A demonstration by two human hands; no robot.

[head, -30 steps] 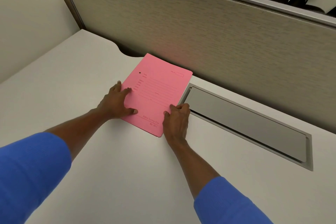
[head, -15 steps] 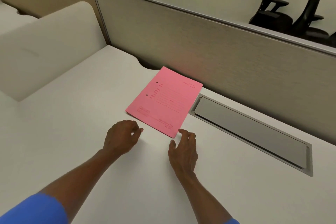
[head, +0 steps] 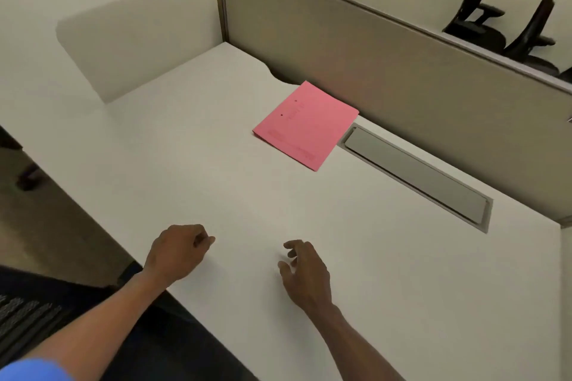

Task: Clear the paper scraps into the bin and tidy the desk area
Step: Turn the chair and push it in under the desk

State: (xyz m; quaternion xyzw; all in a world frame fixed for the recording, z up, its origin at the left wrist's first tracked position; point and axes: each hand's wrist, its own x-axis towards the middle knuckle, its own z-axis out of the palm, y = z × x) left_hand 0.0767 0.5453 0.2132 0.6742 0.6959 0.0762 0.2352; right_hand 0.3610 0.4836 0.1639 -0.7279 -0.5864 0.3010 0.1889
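While both hands are hovering empty near the desk [head: 216, 164] front, L hand [head: 176, 252] loosely curled, R hand [head: 305, 269] half-open, the pink folder [head: 305, 125] is lying squared by the partition [head: 387, 71]. Tidying is looking about done; no scraps or bin showing, so next probably means checking elsewhere.

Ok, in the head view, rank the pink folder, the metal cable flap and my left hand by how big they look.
1. Metal cable flap, the longest.
2. Pink folder.
3. Left hand, though it sits nearest the camera, so its true size against the folder is unsure.
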